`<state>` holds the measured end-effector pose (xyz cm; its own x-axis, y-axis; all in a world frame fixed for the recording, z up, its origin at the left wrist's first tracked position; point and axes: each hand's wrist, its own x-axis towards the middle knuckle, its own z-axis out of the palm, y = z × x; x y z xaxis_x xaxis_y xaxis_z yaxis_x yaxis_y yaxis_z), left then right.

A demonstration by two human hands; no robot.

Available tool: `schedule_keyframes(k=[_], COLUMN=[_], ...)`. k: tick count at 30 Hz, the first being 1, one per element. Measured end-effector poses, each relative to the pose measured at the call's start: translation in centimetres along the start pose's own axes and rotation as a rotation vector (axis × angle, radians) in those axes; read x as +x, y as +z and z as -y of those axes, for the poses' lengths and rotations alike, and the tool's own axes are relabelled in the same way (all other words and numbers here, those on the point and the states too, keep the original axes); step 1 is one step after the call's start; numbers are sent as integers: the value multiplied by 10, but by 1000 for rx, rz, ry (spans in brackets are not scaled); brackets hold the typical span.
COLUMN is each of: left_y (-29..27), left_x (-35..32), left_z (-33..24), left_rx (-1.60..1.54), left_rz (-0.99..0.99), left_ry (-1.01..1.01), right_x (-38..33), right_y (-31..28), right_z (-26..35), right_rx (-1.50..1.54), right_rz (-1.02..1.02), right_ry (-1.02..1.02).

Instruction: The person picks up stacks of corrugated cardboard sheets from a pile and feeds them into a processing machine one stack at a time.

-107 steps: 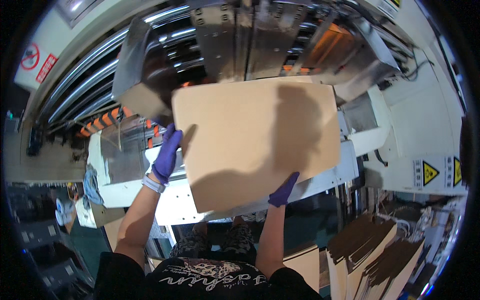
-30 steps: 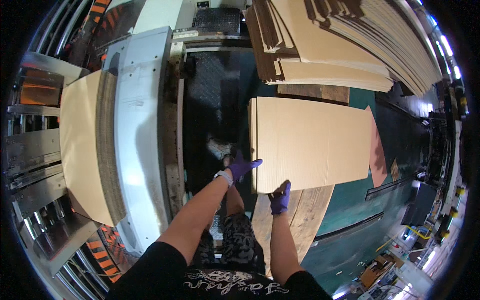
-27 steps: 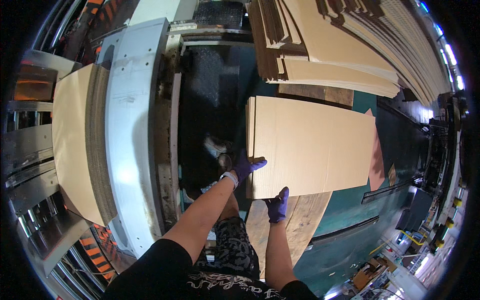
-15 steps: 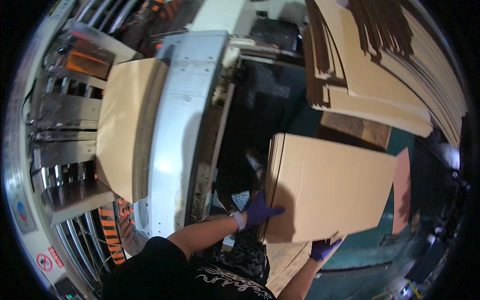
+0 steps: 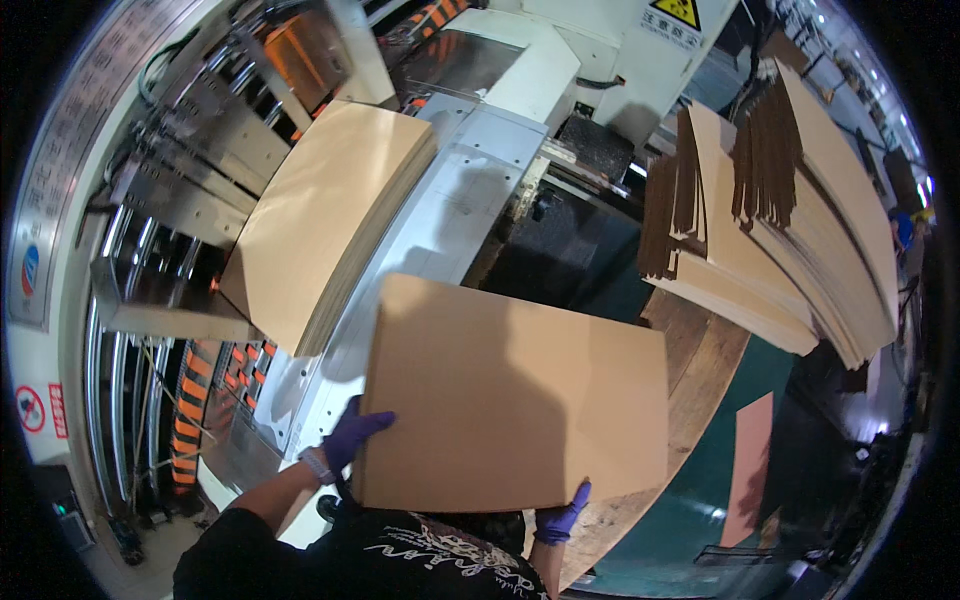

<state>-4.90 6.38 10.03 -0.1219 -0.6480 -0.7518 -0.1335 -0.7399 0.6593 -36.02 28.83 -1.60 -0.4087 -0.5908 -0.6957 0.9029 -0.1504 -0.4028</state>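
A stack of flat brown cardboard sheets [image 5: 500, 390] is held in front of my body. My left hand [image 5: 355, 432], in a purple glove, grips its left edge, the thumb on top and the other fingers hidden underneath. At the near edge, towards the right, my purple-gloved right hand [image 5: 563, 517] takes hold with its thumb over the top sheet. Left of the held sheets, a pile of cardboard [image 5: 325, 220] lies against the machine's metal guides, with a pale metal beam [image 5: 440, 215] along its right side.
Taller stacks of cardboard [image 5: 800, 230] stand at the far right on a wooden board [image 5: 700, 365]. A pink sheet [image 5: 748, 470] lies on the green floor [image 5: 660, 530]. Metal rollers [image 5: 115, 385] and orange-striped parts [image 5: 193, 410] are at the left, with a white machine housing [image 5: 610, 50] beyond.
Both hands have carried the cardboard sheets leftward, and they now overlap the metal beam in view. My right thumb now shows on top of the near edge. The view has turned too.
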Motion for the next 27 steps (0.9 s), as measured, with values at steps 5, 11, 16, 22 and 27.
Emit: schedule_keyframes(k=[5, 11, 16, 22, 27], left_y=[-100, -161, -136, -108, -118], left_x=[-61, -104, -88, -68, -40], left_z=[19, 79, 100, 78, 69], left_rx=[-299, -616, -871, -1261, -1381], left_rz=[-61, -21, 144, 346, 455], left_ry=[91, 26, 34, -46, -47], right_x=[-39, 15, 27, 64, 121], right_y=[111, 164, 313, 453, 518], right_z=[-27, -53, -54, -61, -92], right_rx=[-227, -597, -1046, -1629, -1834], right_rz=[148, 373, 532, 357, 529], right_ry=[122, 53, -28, 29, -233])
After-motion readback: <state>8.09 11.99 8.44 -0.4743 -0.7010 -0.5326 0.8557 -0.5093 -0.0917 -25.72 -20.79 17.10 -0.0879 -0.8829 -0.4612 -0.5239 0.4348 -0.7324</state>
